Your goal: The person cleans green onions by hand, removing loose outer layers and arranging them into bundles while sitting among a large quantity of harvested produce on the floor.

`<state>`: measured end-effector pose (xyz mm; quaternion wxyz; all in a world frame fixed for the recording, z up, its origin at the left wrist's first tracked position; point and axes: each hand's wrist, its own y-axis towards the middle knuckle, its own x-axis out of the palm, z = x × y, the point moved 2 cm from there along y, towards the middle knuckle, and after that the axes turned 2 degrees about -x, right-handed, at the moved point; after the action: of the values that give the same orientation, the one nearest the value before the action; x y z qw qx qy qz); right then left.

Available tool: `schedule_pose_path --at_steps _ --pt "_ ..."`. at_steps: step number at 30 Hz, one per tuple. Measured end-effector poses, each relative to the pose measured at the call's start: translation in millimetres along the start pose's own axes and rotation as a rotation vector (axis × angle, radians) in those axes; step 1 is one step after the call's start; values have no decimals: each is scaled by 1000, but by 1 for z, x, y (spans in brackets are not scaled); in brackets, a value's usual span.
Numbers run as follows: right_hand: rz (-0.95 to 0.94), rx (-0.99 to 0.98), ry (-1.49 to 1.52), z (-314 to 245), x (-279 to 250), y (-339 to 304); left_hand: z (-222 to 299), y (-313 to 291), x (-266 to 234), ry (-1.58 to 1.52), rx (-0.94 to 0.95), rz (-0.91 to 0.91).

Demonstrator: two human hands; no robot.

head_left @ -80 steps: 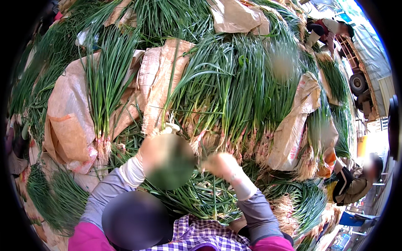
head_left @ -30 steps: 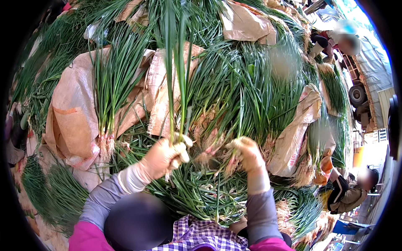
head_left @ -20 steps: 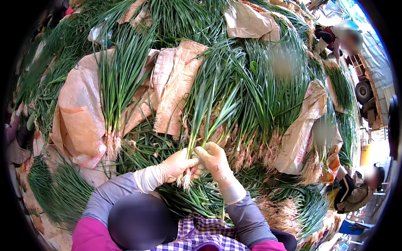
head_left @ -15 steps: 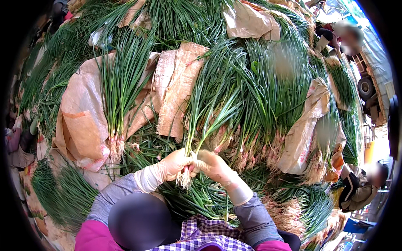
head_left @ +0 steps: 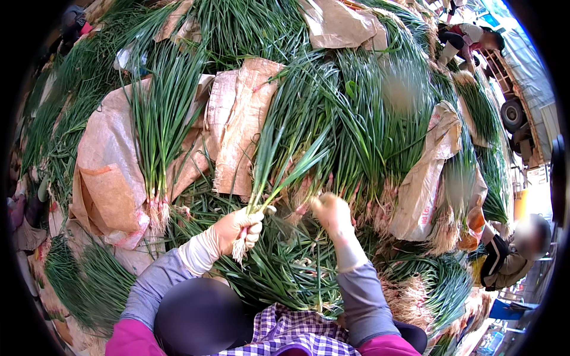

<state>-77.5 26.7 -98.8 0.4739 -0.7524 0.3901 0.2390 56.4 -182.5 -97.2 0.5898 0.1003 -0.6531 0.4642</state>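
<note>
Both my hands wear pale gloves. My left hand is closed round the lower stems of a few green onions, just left of centre. Their leaves point up and away, and the pale roots hang out below the fist. My right hand is raised to the right of them, apart from the held stems and close to the roots of a big onion pile. Motion smears its fingers, so I cannot make out whether anything is in them. Loose green leaves lie below and between my hands.
A separate onion bundle rests on brown sacking at the left. Another sack drapes over the pile at the right. More onions lie by my right elbow. Co-workers sit and bend at the right, near a truck wheel.
My right hand has come away from the held stems and moved right and slightly up. My left hand has shifted a little left, still gripping the green onions.
</note>
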Motion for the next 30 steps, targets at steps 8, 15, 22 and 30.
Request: schedule_pose_path --at_steps 8,15,22,30 --pt "177 -112 1042 -10 -65 5 32 -58 72 1 411 -367" --pt "-43 15 979 18 -21 -38 -15 1 43 532 127 236" --pt "31 -71 862 -3 26 -60 -42 30 43 654 160 254" --pt "126 -31 1119 -31 40 -57 -29 36 35 227 152 117"
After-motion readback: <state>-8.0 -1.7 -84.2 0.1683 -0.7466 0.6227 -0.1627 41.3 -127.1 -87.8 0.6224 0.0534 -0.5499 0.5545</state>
